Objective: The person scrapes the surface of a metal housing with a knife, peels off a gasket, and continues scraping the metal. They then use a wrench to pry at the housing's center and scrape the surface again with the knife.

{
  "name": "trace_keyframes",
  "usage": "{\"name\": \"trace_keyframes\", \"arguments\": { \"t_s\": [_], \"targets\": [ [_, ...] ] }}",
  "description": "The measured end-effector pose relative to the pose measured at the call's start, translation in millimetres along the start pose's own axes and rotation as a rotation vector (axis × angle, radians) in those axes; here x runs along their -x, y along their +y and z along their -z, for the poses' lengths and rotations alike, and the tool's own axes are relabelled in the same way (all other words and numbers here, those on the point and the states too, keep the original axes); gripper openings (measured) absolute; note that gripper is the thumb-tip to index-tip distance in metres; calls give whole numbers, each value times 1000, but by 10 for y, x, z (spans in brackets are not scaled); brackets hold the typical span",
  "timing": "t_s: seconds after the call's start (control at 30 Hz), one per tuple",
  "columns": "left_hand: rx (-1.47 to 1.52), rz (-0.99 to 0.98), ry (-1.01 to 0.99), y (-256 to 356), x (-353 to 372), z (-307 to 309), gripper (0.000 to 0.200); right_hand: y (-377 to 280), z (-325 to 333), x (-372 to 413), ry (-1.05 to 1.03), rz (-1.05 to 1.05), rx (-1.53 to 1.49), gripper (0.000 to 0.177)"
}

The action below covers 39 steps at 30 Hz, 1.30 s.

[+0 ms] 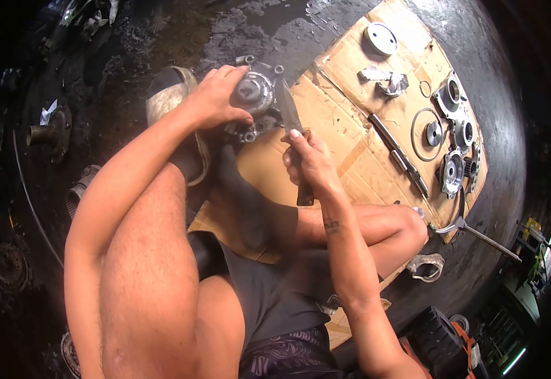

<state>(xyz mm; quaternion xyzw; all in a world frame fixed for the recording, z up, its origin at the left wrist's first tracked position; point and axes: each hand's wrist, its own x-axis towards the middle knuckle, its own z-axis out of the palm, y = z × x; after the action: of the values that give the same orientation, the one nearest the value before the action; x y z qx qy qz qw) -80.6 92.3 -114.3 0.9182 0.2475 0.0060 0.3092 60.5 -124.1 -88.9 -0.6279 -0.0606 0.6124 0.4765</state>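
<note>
My left hand [220,98] grips a round grey metal housing [254,91] with bolt lugs around its edge, thumb at the near side and fingers over the far side. A knife [290,112] is in my right hand [311,163], its fingers wrapped round the dark handle. The blade points away from me, its tip close beside the housing's right edge. Under the housing, the surface is mostly hidden by my hand and the part itself.
A cardboard sheet [345,136] to the right bears a long metal shaft [398,155], a round cover [381,39], a large ring [426,134] and several castings [452,174]. A metal-handled tool [487,243] lies at its edge. A flanged pipe [51,134] is on the dark floor at left.
</note>
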Motion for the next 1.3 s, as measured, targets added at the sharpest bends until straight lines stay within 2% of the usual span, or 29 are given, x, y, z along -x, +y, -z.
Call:
{"name": "trace_keyframes", "arguments": {
  "t_s": [0.07,0.2,0.3,0.37,0.43,0.5,0.63,0.7,0.83,0.87,0.97,1.07,1.3],
  "targets": [
    [2,1,1,0,-11,17,102,-18,-46,2,-27,10,91,30],
    [12,7,-6,35,2,38,101,-57,-48,-15,41,-3,38,30],
    [11,1,-7,18,0,21,102,-57,-43,34,-21,-4,153,30],
    [31,-7,-2,18,-4,36,102,-28,-36,10,34,137,276,31],
    [23,-28,7,12,-11,32,102,9,33,51,70,162,316,37],
    [19,-14,-17,31,-7,56,98,125,124,61,204,461,651,42],
    [-11,-47,12,-31,-13,-2,98,73,258,231,216,493,722,41],
    [-74,-97,90,-26,1,-56,97,47,270,254,197,498,877,39],
    [-30,-287,219,-1,-40,-88,83,177,271,147,195,570,786,41],
    [-32,-240,166,68,-17,-34,83,171,264,147,184,572,794,41],
    [3,-310,100,82,-31,-69,66,24,239,227,205,546,855,41],
    [-22,-339,83,80,-7,-58,58,29,254,241,229,509,914,38],
    [-89,-324,27,91,-4,-80,54,-47,223,233,255,484,944,34]
  ]
}}
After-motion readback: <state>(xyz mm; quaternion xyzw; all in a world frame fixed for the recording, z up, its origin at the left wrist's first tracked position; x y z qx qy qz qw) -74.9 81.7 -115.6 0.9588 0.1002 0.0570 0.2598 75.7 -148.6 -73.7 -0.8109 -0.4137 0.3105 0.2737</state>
